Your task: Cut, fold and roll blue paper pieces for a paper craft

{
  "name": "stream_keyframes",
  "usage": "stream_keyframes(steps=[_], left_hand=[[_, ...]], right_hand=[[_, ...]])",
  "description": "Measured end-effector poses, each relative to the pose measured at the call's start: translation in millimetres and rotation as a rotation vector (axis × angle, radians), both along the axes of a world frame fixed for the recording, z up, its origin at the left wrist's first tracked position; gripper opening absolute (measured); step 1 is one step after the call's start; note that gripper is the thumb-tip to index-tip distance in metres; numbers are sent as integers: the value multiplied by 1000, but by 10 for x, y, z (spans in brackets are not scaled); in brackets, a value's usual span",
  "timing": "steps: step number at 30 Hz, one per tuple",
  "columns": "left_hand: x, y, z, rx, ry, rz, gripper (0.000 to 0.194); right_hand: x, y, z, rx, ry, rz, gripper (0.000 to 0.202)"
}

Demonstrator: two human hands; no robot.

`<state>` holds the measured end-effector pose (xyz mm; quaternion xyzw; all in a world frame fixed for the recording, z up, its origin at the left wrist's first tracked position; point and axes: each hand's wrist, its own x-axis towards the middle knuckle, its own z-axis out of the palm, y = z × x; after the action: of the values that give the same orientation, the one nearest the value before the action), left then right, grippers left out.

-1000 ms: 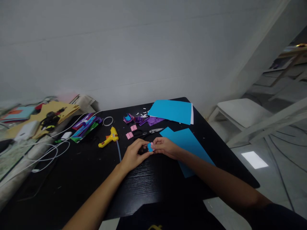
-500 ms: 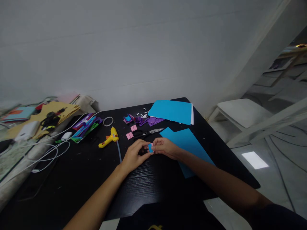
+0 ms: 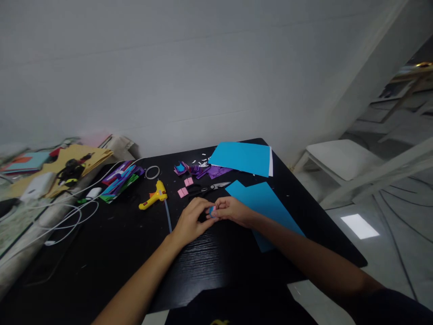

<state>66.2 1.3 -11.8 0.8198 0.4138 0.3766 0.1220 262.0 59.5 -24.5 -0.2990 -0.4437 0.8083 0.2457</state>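
Between the fingertips of both hands, just above the black table (image 3: 206, 266), sits a small blue-and-pink piece (image 3: 212, 211). The left hand (image 3: 192, 220) steadies its left side with thumb and fingers; the right hand (image 3: 232, 211) pinches its right side. Both grips are closed on the piece, and the fingers cover part of it; whether its blue and pink parts are bonded cannot be told.

Completed, as judged from the layout: two pink squares (image 3: 183, 192), each marked with a line, lie just beyond the grip to the left. Farther beyond the grip are a curled blue-and-purple item (image 3: 181, 167), purple pieces (image 3: 216, 171) and white clippings (image 3: 203, 164), which suggest finished cutting.

Outstanding, by the same judgement: the held piece is not yet set down, and the two pink squares carry no blue part. Right of the grip, a notched blue sheet (image 3: 267, 207) retains most of its stock. The scissors (image 3: 220, 185) rest directly beyond the grip, and the yellow glue gun (image 3: 154, 197) lies to its left; neither is in hand.
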Motion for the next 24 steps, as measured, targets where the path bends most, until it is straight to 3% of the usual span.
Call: stream_keyframes(steps=[10,24], left_hand=[[10,-2,-18,-28,-9,0,30],[21,-10,-36,16,-17,-5,16]], right_hand=[[-12,-4,-7,-47,54,28,40],[-11,-24,33,-116,72,42,41]])
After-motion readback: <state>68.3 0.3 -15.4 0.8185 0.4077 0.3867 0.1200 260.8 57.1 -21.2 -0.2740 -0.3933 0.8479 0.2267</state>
